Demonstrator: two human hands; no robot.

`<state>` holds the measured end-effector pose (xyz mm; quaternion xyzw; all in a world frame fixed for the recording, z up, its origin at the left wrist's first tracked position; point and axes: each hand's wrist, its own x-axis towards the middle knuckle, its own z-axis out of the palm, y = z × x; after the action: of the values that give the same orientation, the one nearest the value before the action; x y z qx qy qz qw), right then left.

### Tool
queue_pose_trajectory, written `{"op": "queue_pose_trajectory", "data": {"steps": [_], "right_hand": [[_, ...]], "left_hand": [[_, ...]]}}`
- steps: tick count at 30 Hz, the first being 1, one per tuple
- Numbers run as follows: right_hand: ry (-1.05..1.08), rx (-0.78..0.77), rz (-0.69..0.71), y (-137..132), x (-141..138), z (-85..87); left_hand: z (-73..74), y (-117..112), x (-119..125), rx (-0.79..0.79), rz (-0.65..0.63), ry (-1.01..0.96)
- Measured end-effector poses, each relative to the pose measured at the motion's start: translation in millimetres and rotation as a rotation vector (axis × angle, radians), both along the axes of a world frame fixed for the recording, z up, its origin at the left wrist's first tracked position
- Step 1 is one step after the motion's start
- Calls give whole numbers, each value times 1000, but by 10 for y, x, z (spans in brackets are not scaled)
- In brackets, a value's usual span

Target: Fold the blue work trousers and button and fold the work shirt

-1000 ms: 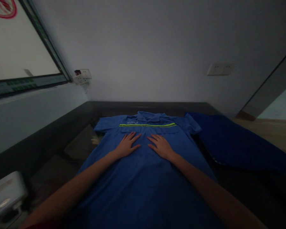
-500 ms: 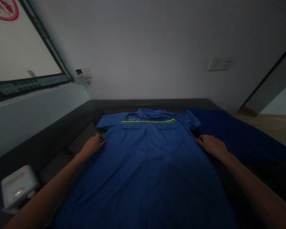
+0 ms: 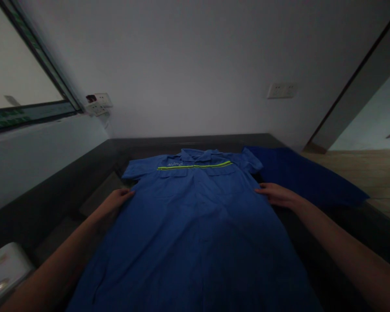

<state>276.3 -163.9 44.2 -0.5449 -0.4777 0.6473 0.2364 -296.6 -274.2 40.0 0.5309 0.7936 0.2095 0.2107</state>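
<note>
1. Two bare hands lie at the side edges of a blue short-sleeved work shirt (image 3: pixel 195 225). A second ago they lay side by side on its chest, just below the yellow reflective stripe (image 3: pixel 195 166).
2. Half a second ago they had already parted to the edges. Since then they have barely shifted, and the view has swung a little to the right.
3. Judging by this, a smoothing stroke from the middle outward has run its course. The chest and front panel now lie flat with few creases.
4. The shirt is spread face up on a dark tabletop (image 3: pixel 315 242), collar away from the person, hem nearest the camera.
5. The left hand (image 3: pixel 117 199) rests palm down. Its fingers are stretched and close together, the tips touching the shirt's edge just under the sleeve on that side.
6. The right hand (image 3: pixel 276 194) also lies palm down, fingers long and near one another, on the opposite edge below the other sleeve.
7. Neither hand seems to pinch cloth, though the light is dim.
8. Both forearms reach forward from the lower corners, low over the tabletop and angled slightly inward.
9. One darker blue garment (image 3: pixel 305 177) lies beside the shirt, just beyond the right hand.
</note>
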Motion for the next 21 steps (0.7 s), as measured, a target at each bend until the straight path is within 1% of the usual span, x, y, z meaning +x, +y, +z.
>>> {"op": "queue_pose_trajectory", "data": {"steps": [2, 4, 6, 10, 12, 15, 17, 18, 19, 21], "right_hand": [[-2, -20, 75, -35, -9, 10], [-101, 11, 114, -74, -10, 30], [-212, 79, 116, -103, 8, 50], [-353, 237, 97, -79, 127, 79], [-489, 322, 99, -30, 203, 87], [-812, 500, 138, 33, 249, 79], [-1008, 607, 160, 28, 201, 61], [-1072, 637, 161, 6, 156, 55], [-1110, 651, 156, -30, 105, 57], [-1110, 655, 133, -145, 21, 90]], "left_hand": [[-24, 8, -18, 21, 3, 83], [-38, 9, -42, 37, 13, 149], [-44, -2, -70, 37, 24, 178], [-33, -31, -133, 26, 30, 182], [-26, -35, -165, 23, 24, 173], [-24, -27, -192, 10, 7, 164], [-24, -36, -182, 9, 1, 174], [-21, -53, -167, 13, 0, 180], [-13, -85, -145, 24, -2, 195], [25, -200, -87, 72, -22, 265]]}}
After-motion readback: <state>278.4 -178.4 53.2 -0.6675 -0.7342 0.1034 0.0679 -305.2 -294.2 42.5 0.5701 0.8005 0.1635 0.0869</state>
